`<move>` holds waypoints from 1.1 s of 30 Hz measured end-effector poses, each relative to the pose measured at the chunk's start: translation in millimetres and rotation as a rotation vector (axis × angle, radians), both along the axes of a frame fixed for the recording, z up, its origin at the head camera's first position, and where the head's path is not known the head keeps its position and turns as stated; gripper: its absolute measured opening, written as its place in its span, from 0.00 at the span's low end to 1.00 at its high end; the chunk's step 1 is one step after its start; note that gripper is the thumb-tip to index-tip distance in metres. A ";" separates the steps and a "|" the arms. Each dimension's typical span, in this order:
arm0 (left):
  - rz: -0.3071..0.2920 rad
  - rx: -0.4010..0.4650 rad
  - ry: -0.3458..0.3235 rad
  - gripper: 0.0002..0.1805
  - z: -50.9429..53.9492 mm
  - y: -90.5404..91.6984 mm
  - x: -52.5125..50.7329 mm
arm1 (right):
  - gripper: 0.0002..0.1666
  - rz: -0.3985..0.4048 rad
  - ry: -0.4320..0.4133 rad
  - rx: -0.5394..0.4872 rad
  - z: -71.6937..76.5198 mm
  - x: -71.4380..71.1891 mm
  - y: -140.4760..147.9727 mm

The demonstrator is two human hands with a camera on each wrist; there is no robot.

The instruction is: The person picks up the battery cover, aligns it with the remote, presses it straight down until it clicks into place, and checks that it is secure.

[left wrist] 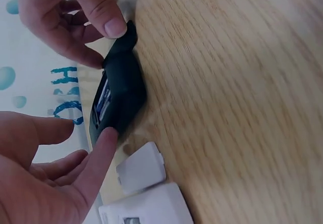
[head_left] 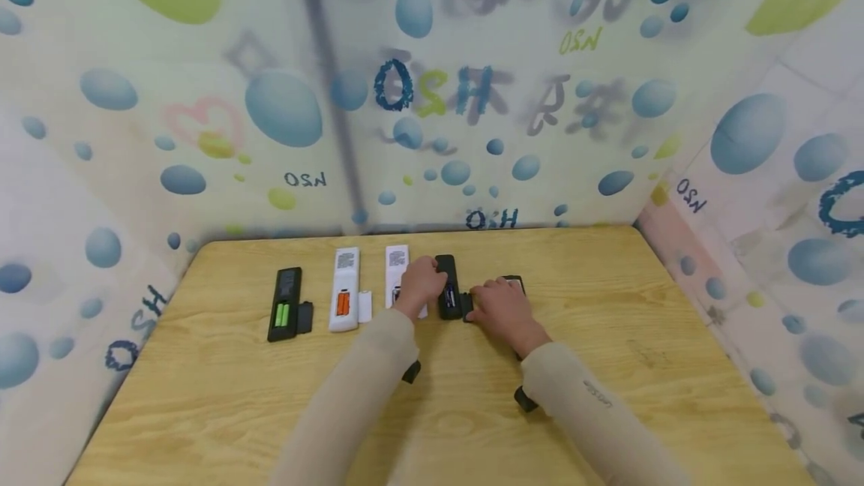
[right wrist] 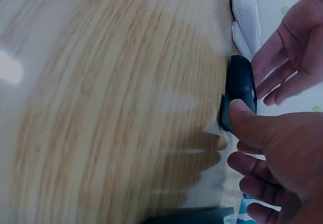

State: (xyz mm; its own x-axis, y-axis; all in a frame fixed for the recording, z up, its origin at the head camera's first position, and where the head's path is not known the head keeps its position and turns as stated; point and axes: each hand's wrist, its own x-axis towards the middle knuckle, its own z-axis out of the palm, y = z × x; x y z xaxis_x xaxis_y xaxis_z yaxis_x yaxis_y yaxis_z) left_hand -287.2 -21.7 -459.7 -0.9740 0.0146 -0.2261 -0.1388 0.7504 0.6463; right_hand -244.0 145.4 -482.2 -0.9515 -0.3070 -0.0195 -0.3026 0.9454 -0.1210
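At the left of the wooden table point(head_left: 202, 396), a green-celled remote point(head_left: 288, 287) is placed with its black lid point(head_left: 304, 317) beside it; two green batteries point(head_left: 281, 314) are seated in its compartment. Next, a white remote point(head_left: 346, 276) is fitted with orange batteries point(head_left: 343, 303), and its white lid point(head_left: 365, 307) is laid alongside. A second white remote point(head_left: 396, 257) is partly covered from view by the left hand point(head_left: 420, 282); a small white cover point(left wrist: 142, 169) is seen beside it. By the left hand nothing is grasped: its fingers are loosely extended, one tip being rested against the middle black remote point(head_left: 446, 268), which lies between the two hands with batteries point(head_left: 451, 295) exposed. Just right of that remote, its dark cover point(head_left: 466, 305) is pinched between thumb and index fingers of the right hand point(head_left: 501, 306). Behind that hand, a dark-edged device point(head_left: 514, 278) is mostly hidden.
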 end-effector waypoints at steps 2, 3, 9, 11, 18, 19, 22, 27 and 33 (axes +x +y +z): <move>0.007 -0.031 -0.002 0.24 -1.1 2.6 -0.8 | 0.29 0.000 -0.004 -0.008 -2.1 -0.2 -2.0; 0.015 -0.043 -0.005 0.24 -1.3 4.0 -0.7 | 0.30 0.000 -0.004 -0.010 -2.8 -0.3 -2.9; 0.068 -0.139 0.007 0.21 -4.1 14.6 -1.0 | 0.31 -0.003 -0.034 0.012 -0.8 -0.7 -6.4; 0.078 -0.165 0.021 0.20 -5.7 18.7 -1.1 | 0.30 -0.009 -0.044 0.018 1.7 -0.3 -6.4; 0.089 -0.264 0.056 0.17 -8.2 33.0 1.6 | 0.25 -0.026 -0.029 0.014 6.1 0.7 -2.7; 0.079 -0.275 0.059 0.17 -9.6 35.0 1.6 | 0.24 -0.027 -0.026 0.013 5.9 0.6 -2.1; 0.052 -0.280 0.070 0.18 -12.9 40.0 0.6 | 0.22 -0.023 -0.014 0.019 4.6 0.8 -0.3; 0.043 -0.279 0.076 0.18 -14.1 44.0 -2.1 | 0.22 -0.006 0.000 0.024 2.8 0.5 1.9; 0.064 -0.222 0.040 0.22 -11.1 45.8 -2.6 | 0.20 -0.010 0.005 0.000 4.4 0.2 3.4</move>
